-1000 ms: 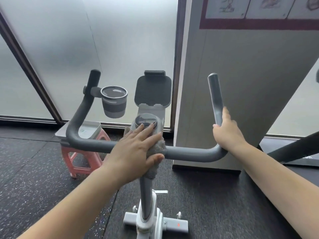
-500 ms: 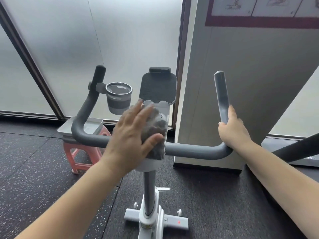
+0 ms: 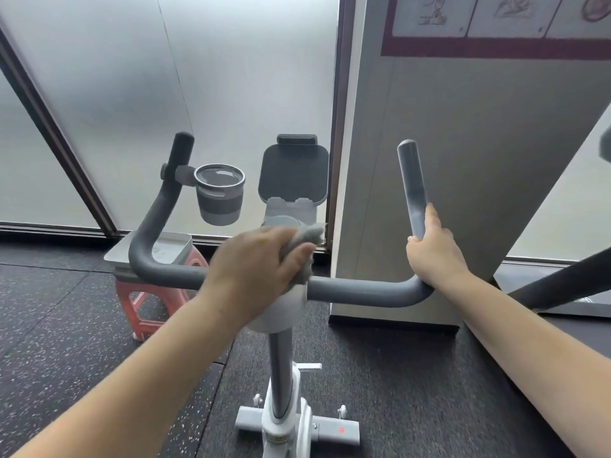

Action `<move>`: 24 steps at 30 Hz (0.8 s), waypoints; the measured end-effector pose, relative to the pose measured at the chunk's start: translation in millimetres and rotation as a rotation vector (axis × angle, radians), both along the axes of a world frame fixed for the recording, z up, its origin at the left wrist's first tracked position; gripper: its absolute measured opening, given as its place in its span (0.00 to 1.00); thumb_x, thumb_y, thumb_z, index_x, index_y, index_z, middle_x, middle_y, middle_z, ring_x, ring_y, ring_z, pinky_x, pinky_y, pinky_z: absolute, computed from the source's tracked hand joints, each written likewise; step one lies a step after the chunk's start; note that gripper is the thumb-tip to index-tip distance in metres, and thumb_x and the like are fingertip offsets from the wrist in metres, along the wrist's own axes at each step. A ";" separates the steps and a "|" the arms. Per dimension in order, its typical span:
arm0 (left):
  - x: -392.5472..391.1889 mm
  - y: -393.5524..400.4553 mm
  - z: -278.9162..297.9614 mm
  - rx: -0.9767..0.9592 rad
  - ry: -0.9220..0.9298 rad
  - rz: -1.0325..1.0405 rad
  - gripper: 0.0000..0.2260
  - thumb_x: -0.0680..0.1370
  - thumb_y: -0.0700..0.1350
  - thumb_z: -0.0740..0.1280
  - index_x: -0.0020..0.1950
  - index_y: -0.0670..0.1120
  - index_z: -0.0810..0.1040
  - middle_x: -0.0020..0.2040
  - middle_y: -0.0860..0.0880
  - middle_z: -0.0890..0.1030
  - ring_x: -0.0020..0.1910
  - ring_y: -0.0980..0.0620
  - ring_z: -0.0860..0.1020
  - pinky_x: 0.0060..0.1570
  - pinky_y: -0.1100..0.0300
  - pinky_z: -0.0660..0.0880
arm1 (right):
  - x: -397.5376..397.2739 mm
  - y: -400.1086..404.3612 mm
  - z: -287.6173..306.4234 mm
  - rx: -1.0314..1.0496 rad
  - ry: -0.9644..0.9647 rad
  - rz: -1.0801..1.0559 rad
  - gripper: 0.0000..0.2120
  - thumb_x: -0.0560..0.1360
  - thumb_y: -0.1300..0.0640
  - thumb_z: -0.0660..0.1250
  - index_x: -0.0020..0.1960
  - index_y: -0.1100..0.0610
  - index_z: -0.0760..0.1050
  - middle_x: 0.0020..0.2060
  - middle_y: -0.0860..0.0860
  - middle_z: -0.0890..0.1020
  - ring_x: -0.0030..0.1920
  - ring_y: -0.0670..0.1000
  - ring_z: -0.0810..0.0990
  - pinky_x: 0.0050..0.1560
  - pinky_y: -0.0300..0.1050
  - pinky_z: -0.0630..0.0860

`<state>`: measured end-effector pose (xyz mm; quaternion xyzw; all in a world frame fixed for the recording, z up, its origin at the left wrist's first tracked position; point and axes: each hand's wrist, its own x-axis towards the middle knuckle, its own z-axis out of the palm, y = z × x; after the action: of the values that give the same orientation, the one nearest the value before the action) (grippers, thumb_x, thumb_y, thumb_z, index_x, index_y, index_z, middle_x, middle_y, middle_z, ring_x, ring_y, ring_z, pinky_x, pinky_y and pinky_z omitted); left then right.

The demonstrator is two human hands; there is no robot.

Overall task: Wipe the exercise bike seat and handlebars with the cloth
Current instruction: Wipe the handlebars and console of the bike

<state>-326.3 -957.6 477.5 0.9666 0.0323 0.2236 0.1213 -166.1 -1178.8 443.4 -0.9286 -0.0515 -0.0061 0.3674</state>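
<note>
The grey U-shaped handlebars [image 3: 360,289] of the exercise bike cross the middle of the view. My left hand [image 3: 254,269] presses a bunched grey cloth [image 3: 305,241] onto the round console at the centre of the bar, hiding most of it. My right hand [image 3: 431,251] grips the lower part of the right upright grip. The bike's seat is out of view. The white stem [image 3: 281,368] runs down to the base foot.
A grey cup holder [image 3: 219,193] hangs off the left grip, and a dark tablet holder [image 3: 293,170] stands behind the console. A pink stool [image 3: 148,302] with a tray sits behind left. A grey panel [image 3: 463,193] stands to the right, frosted glass behind.
My left hand slid the cloth up from the bar's centre over the console, then curled around it. The right hand kept its grip. The view shifted slightly.
</note>
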 end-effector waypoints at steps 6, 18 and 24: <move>6.9 -19.9 -42.5 0.233 0.217 -0.093 0.27 0.71 0.66 0.54 0.63 0.56 0.76 0.63 0.53 0.78 0.64 0.45 0.74 0.62 0.50 0.71 | 0.4 -1.5 0.1 -0.013 0.001 0.015 0.32 0.80 0.55 0.54 0.77 0.46 0.41 0.67 0.60 0.66 0.51 0.57 0.71 0.51 0.50 0.68; -2.9 7.0 -23.1 -0.030 0.153 0.012 0.25 0.75 0.65 0.53 0.70 0.60 0.66 0.72 0.54 0.67 0.70 0.50 0.65 0.68 0.52 0.63 | -48.3 31.4 20.6 -0.156 -0.439 0.577 0.17 0.77 0.50 0.65 0.62 0.55 0.76 0.61 0.53 0.74 0.63 0.52 0.72 0.64 0.38 0.63; -22.8 24.0 -36.0 0.030 0.201 -0.051 0.28 0.72 0.68 0.50 0.68 0.61 0.70 0.71 0.55 0.69 0.69 0.51 0.65 0.68 0.56 0.60 | -64.2 47.8 4.6 -0.472 -0.166 0.790 0.24 0.69 0.34 0.66 0.59 0.46 0.74 0.53 0.47 0.77 0.54 0.50 0.76 0.53 0.48 0.74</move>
<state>-349.1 -933.6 441.5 0.9863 0.0163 0.1227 0.1088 -230.3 -1131.0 448.0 -0.8925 -0.4302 0.0719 0.1151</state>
